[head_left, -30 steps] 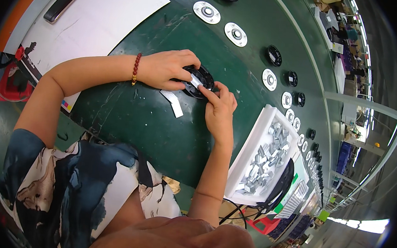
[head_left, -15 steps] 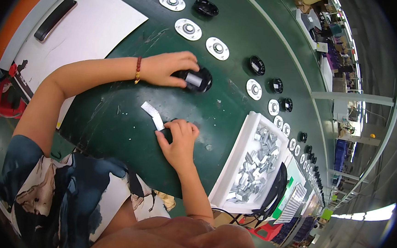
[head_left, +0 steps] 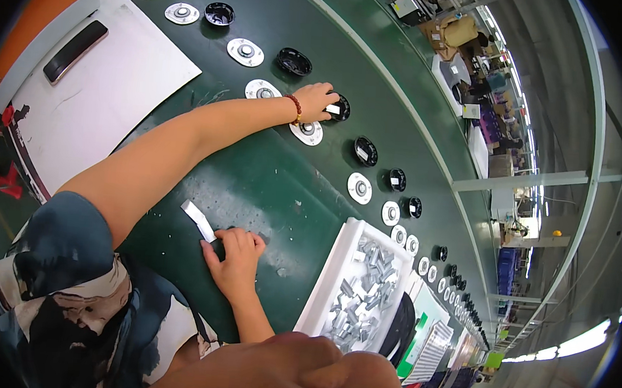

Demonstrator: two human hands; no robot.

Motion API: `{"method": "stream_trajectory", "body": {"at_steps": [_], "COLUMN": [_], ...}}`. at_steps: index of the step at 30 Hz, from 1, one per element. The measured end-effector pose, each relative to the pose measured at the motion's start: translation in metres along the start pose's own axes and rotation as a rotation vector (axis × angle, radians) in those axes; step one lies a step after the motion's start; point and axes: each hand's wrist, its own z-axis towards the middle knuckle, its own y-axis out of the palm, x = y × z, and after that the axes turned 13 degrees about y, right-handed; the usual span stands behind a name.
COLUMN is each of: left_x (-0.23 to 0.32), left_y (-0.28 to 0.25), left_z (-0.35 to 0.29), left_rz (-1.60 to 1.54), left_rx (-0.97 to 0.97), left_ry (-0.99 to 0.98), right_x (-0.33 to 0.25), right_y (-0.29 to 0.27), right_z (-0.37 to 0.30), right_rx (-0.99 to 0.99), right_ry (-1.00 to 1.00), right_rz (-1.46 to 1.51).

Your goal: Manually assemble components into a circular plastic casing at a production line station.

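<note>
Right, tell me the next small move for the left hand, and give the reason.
Probably the left hand should let go of the black dish and draw back: the dish appears to rest in line with other black dishes on the green table, while the right hand is at one end of the white strip.

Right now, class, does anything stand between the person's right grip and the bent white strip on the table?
Nothing visible does: the right grip is at the lower end of the bent white strip; whether they touch is hard to tell.
</note>
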Motion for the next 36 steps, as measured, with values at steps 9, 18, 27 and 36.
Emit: {"method": "stream_trajectory", "body": {"at_steps": [9,18,27,36], "left_x": [-0.039,0.001,0.055,0.119], "left_y": [-0.056,-0.113,-0.166,-0.167], "left_z": [-0.023,-0.081,-0.176,-0.241], "left_rz": [0.524,0.197,0.142,-0.167], "left_rx": [0.124,-0.007,-0.130,-0.196], "left_ry": [0.039,0.474,0.750,0.427], "right_x": [0.006,0.011,0.016,0.015], "right_y": [-0.003,-0.005,-0.030,-0.039], "right_z": [0.003,0.005,0.005,0.009], "right_rx": [0.033,0.014,-0.085,-0.214], "right_ry": [0.021,0.022,0.036,0.120], "right_rz": [0.025,0.036,0.017,0.148]}}
